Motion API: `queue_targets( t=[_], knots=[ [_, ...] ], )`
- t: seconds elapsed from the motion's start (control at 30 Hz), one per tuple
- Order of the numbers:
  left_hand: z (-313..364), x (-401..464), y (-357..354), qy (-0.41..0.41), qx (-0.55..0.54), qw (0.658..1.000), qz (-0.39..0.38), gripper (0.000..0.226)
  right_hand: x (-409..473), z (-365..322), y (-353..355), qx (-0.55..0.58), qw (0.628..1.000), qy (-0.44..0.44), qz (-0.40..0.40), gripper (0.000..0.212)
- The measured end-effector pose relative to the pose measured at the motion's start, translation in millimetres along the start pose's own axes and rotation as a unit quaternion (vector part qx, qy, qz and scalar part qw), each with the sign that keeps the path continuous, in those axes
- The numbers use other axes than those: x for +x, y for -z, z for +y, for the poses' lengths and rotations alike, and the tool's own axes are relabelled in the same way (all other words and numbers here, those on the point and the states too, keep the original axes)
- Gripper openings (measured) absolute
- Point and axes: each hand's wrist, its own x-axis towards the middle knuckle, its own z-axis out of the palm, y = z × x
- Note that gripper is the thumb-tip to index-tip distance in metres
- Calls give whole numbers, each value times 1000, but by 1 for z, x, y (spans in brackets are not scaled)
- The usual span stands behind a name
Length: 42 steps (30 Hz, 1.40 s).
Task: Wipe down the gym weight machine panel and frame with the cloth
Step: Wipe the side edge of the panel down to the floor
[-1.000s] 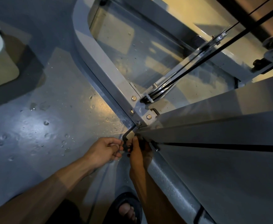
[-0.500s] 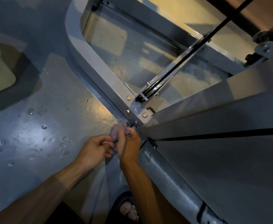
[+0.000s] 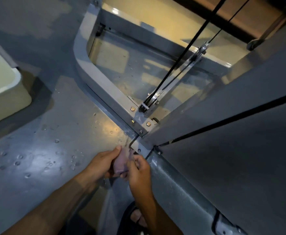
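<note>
My hands had drawn back from the frame corner [image 3: 139,146]; left hand [image 3: 103,164] and right hand [image 3: 139,168] both pinched the cloth [image 3: 122,162] just below it.

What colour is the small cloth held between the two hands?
The small crumpled cloth looks pale pinkish-purple, though dim light mutes it. It shows only in the head view.

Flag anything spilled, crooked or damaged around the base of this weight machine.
Water droplets are scattered over the grey floor left of the frame, with more wet speckle on the lower tube. That looks like cleaning splash, not damage. Both hands, left hand and right hand, hold the cloth. Nothing looks bent or broken.
</note>
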Motion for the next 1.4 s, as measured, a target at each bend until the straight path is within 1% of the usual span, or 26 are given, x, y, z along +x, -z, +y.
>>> queue_targets(
  t=[0.07, 0.1, 0.17, 0.2, 0.27, 0.3, 0.33, 0.4, 0.43, 0.5, 0.57, 0.6, 0.63, 0.73, 0.8, 0.9, 1.07, 1.1, 1.17, 1.27, 1.37, 1.4],
  knots=[
    [3, -9, 2, -36, -1, 999, 29, 22, -12, -5, 10, -17, 999, -36, -34, 20],
    [10, -17, 2, -62, 24, 997, 34, 13, -19, -9, 18, -16, 997, -46, -65, 18],
    [23, -32, 0, -114, 74, 991, -1, 16, -35, -21, 34, 0, 992, -48, -115, 8],
    [33, -43, -4, -139, 95, 985, -32, 17, -45, -33, 42, 5, 991, -37, -128, 10],
    [57, -71, -18, -188, 144, 967, -93, 19, -63, -55, 60, 0, 990, 13, -138, 53],
    [68, -86, -27, -209, 170, 956, -112, 22, -74, -69, 69, -7, 989, 39, -143, 68],
    [80, -102, -36, -229, 194, 946, -126, 26, -86, -84, 79, -11, 987, 63, -147, 66],
    [105, -133, -56, -264, 222, 930, -125, 34, -111, -117, 97, -3, 982, 92, -162, 37],
    [117, -149, -65, -283, 228, 924, -119, 36, -124, -133, 107, 0, 980, 116, -162, 29],
    [139, -183, -83, -329, 247, 905, -112, 31, -152, -163, 127, -3, 974, 166, -156, 18],
    [158, -219, -100, -362, 261, 887, -121, 21, -184, -191, 144, -7, 970, 201, -134, 16],
    [165, -239, -108, -370, 268, 879, -134, 20, -200, -202, 153, -18, 969, 213, -127, 13],
    [171, -258, -115, -374, 275, 873, -150, 22, -215, -212, 163, -33, 967, 226, -116, 9],
    [182, -314, -130, -363, 299, 857, -208, 34, -266, -237, 189, -66, 961, 249, -99, 13],
    [184, -350, -142, -367, 331, 839, -229, 37, -300, -244, 203, -76, 960, 255, -88, 16],
    [187, -396, -160, -415, 379, 798, -217, 30, -344, -246, 215, -67, 955, 279, -70, 17],
    [195, -452, -185, -490, 406, 751, -176, 22, -389, -250, 218, -26, 942, 335, -23, 15],
    [196, -460, -188, -493, 408, 749, -172, 20, -395, -250, 218, -17, 938, 346, -18, 14],
    [196, -471, -192, -485, 411, 756, -155, 16, -405, -247, 220, 1, 935, 353, -13, 11],
    [198, -475, -193, -486, 405, 767, -108, 7, -408, -227, 229, 34, 941, 335, 2, 9],
    [201, -475, -197, -474, 373, 796, -48, 8, -399, -194, 246, 26, 955, 293, 46, 2],
    [201, -474, -200, -469, 357, 807, -31, 11, -395, -183, 252, 30, 958, 278, 63, 3]
  ],
)
